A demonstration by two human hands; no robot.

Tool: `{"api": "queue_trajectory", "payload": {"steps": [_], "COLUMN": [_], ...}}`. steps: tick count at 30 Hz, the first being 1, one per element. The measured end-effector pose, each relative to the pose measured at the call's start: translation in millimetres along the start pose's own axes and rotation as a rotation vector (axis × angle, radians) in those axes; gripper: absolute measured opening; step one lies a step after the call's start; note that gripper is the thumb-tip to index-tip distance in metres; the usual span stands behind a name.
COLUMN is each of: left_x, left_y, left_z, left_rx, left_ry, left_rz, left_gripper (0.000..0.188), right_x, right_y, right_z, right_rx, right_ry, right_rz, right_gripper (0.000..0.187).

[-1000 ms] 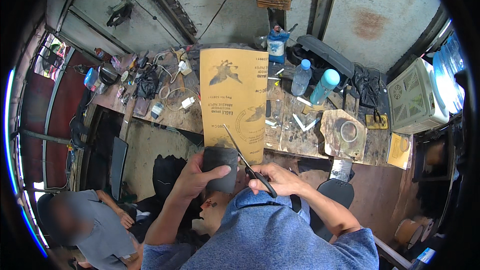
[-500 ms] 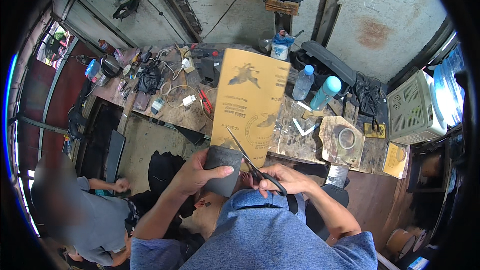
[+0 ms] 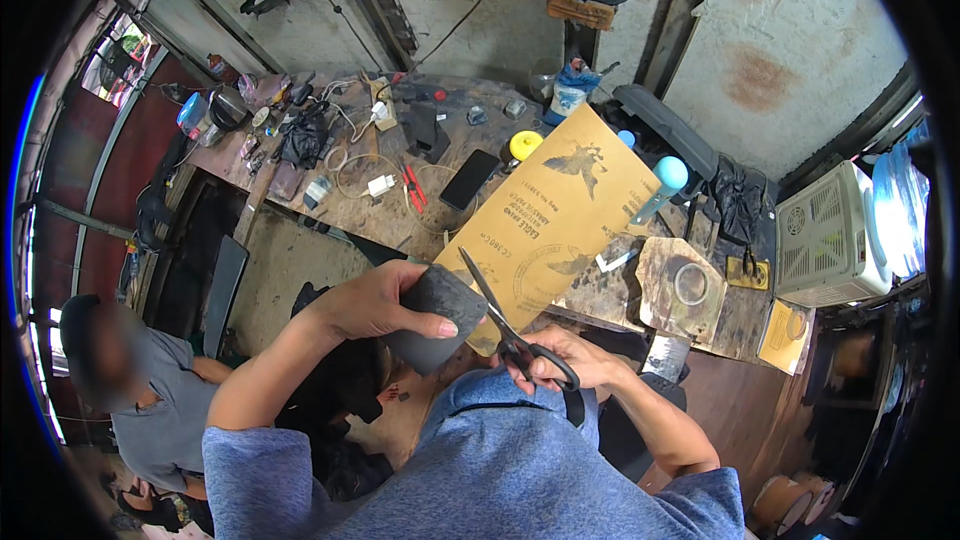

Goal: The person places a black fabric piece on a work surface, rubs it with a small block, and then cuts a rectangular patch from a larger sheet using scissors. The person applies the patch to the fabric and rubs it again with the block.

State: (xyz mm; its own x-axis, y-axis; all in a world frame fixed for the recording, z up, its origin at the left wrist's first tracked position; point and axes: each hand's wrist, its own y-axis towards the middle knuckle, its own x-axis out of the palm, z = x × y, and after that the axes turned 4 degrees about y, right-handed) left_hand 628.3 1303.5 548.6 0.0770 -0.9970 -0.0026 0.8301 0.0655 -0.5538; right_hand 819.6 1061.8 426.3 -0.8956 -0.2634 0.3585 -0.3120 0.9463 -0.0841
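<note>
The sheet (image 3: 560, 210) I hold shows a tan paper back, smooth and matt, while the dark grey piece (image 3: 445, 292) in my grip looks dull and lightly scuffed. My scissors (image 3: 510, 338) have metal blades and black plastic handles with a slight shine. The wooden tabletop (image 3: 605, 302) is rough and stained along its front edge. Inward from that edge, a phone (image 3: 470, 180) shows glossy black glass; toward the far right corner, a plastic bag (image 3: 737, 205) is crinkled and shiny. My shirt (image 3: 490, 465) is matt cloth.

Free room lies left of the tan sheet (image 3: 548, 225), which blocks the middle of the bench (image 3: 350, 211).
</note>
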Motion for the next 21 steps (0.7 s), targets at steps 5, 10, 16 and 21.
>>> {"api": "queue_trajectory", "payload": {"steps": [5,10,16,21], "left_x": [0,6,4,4], "left_y": [3,5,9,13], "left_z": [9,16,21,23], "left_rx": [-0.002,-0.061,-0.024,-0.049], "left_ry": [0.063,0.023,0.129,0.115], "left_rz": [-0.008,-0.048,-0.097,-0.122], "left_gripper": [0.049,0.048,0.044,0.044], "right_x": [-1,-4,-8,-11], "right_y": [-4,-5,-8,-15], "right_z": [-3,-7,-2,2], "right_rx": [0.026,-0.029,-0.042,-0.003], "right_ry": [0.047,-0.083,-0.119,-0.016], "right_rz": [-0.029,-0.004,-0.005,-0.03], "right_gripper": [0.06,0.066,0.065,0.063]}}
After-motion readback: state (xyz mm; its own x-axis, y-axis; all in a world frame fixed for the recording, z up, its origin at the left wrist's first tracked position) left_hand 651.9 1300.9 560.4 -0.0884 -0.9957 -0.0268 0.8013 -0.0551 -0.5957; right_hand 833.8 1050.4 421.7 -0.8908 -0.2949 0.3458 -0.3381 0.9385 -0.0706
